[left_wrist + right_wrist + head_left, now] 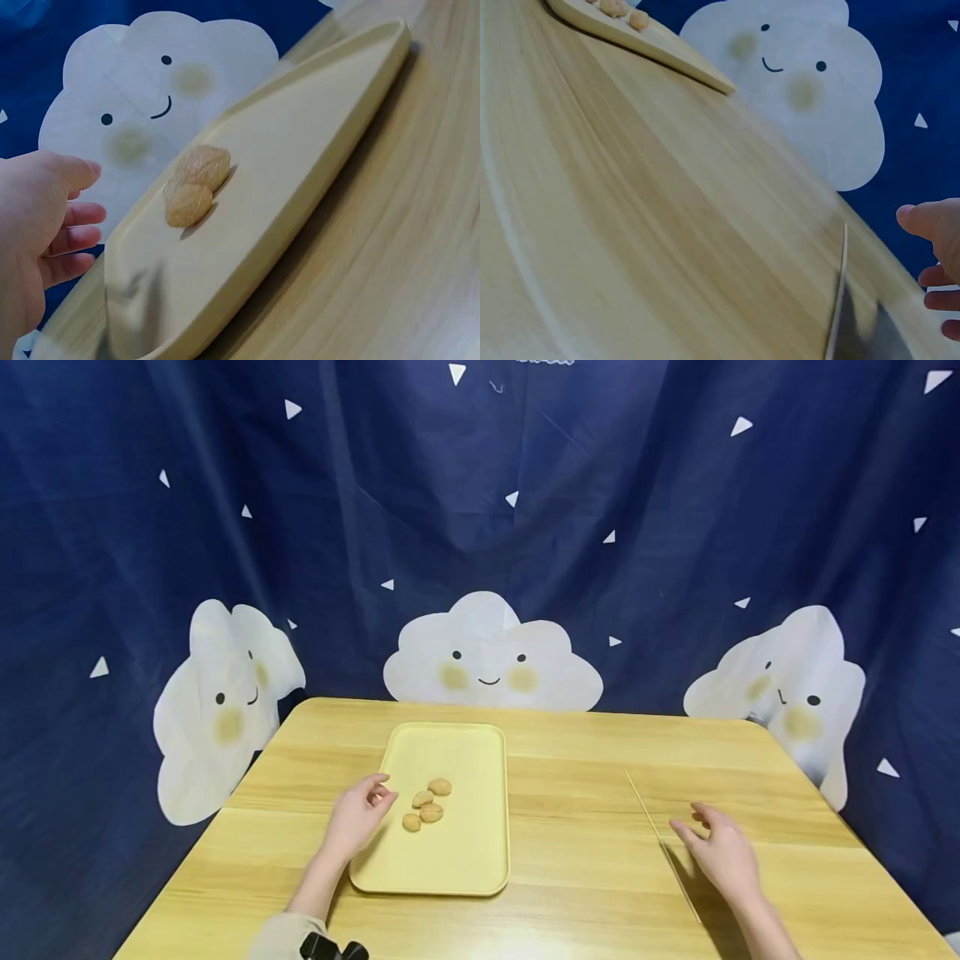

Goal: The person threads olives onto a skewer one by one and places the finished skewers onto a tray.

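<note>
Several tan, oval nuts that look like walnuts (431, 812) lie grouped on the left part of a pale yellow rectangular tray (468, 860). My left hand (358, 814) hovers over the tray's left edge, fingers relaxed and nothing held. In the left wrist view, the nuts (197, 180) sit a short way from that hand's thumb (75, 171). A thin wooden stick (663, 847) lies on the table to the right. Beside it, my right hand (720, 856) is held above the table with loosely bent, empty fingers; its thumb comes near the stick in the head view.
The tray stands on the left half of a light wood table (570, 852). Behind and around the table hangs a dark blue curtain (450, 527) printed with white smiling clouds and triangles. A black strap (330, 947) shows at my left sleeve.
</note>
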### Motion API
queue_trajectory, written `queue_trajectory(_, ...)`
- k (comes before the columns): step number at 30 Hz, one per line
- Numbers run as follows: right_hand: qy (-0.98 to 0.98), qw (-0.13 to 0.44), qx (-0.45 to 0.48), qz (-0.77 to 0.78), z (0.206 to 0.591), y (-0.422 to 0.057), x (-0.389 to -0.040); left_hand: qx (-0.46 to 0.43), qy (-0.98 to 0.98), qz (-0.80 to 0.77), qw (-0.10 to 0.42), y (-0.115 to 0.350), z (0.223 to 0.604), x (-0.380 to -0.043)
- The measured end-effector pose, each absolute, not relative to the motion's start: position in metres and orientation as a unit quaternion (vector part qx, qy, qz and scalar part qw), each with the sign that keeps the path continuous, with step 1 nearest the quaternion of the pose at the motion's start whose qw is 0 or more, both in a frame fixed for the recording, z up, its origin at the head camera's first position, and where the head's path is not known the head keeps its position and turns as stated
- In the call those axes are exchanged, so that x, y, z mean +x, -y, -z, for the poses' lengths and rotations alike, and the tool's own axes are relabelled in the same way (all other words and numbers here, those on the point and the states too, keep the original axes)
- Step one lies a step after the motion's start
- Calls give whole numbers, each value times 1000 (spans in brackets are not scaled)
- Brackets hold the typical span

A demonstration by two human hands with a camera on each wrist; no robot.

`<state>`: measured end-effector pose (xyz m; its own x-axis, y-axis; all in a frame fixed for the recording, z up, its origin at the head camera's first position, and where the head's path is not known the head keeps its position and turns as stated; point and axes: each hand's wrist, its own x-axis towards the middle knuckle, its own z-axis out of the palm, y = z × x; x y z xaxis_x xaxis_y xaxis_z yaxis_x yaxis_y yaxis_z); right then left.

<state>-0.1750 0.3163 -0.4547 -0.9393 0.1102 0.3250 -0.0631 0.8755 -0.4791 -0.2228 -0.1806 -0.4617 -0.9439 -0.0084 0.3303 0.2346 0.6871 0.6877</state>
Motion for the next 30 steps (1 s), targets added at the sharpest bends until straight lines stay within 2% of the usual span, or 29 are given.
queue_trajectory(7,937,99,-39,-334,464,-311,-172,-55,873,475,97,169,466,-218)
queue_trajectory(13,939,76,-48,-331,473,-312,-173,-48,861,502,58,162,471,-218)
queue_trajectory(30,951,59,-45,-300,474,-309,-176,-70,879,469,41,157,484,-218)
